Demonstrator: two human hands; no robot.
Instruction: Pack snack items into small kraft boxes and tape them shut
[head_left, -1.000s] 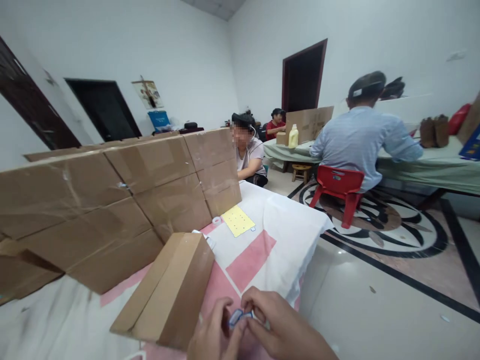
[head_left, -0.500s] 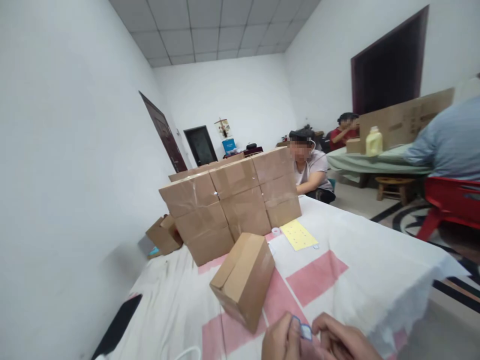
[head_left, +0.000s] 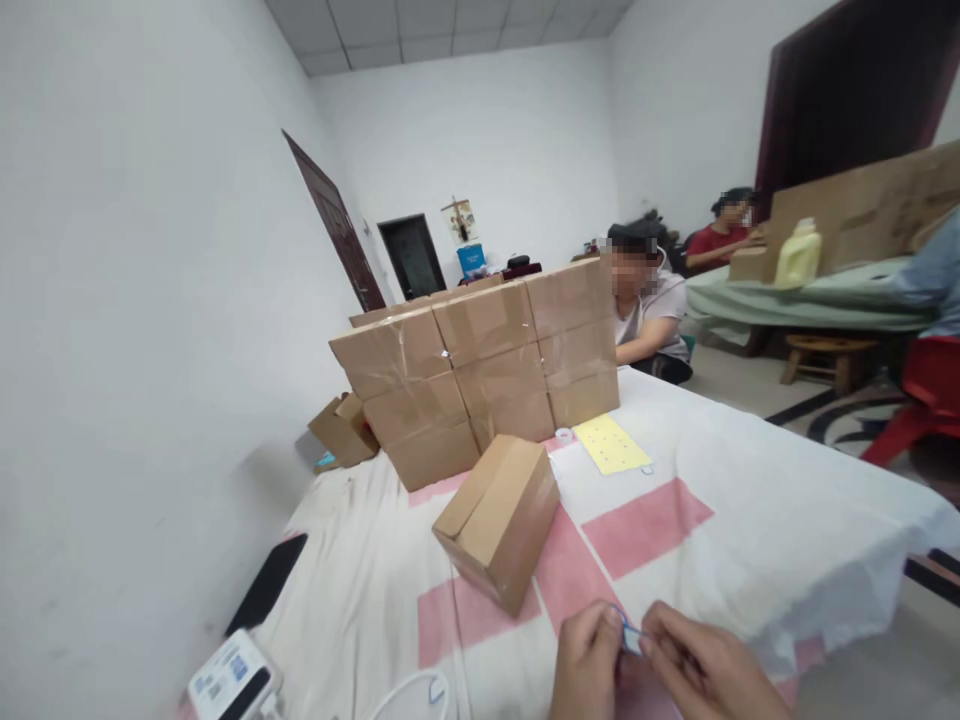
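Note:
Low in the view, my left hand [head_left: 586,662] and my right hand [head_left: 697,662] face each other above the pink and white tablecloth [head_left: 525,655]. Both pinch a small flat white piece with a blue edge [head_left: 632,638], held between their fingertips. Its exact kind is too small to make out. Just beyond my left hand lies a closed cardboard box [head_left: 499,520], set at an angle. Farther off, a yellow sheet with small dark marks [head_left: 611,446] lies flat, with a small blue-edged piece at its near corner.
A wall of taped cardboard boxes [head_left: 491,365] stands across the table; a roll of tape [head_left: 563,436] lies before it. At the left are a white power bank [head_left: 234,677] with a cable and a black flat object [head_left: 268,585]. A person [head_left: 649,310] sits beyond the boxes.
The camera has tilted down and turned slightly left, bringing the power bank into view. My right hand's fingertips have closed onto the blue-edged piece, which is now tilted and partly covered.

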